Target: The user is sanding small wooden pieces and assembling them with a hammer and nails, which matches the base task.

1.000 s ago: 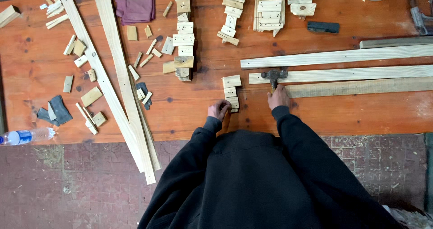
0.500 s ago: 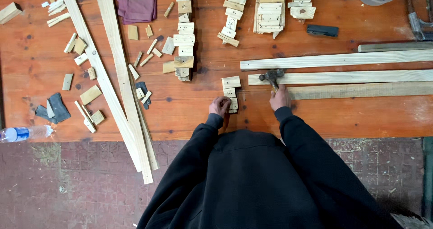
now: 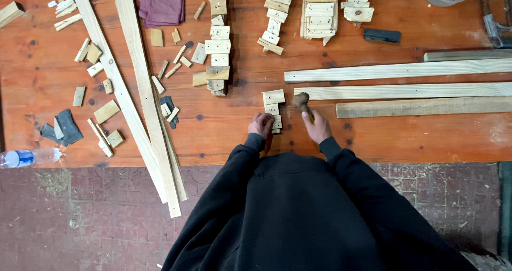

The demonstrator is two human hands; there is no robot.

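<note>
2 bare hands work at the near edge of an orange wooden workbench (image 3: 373, 137), seen from above. The left hand (image 3: 261, 125) rests with fingers curled on a short row of small wood blocks (image 3: 273, 108). The right hand (image 3: 317, 126) is clamped around the handle of a hammer (image 3: 302, 102), whose head sits just right of the blocks. 3 long wooden slats (image 3: 405, 92) lie to the right, well apart from 2 long boards (image 3: 133, 89) on the left
</note>
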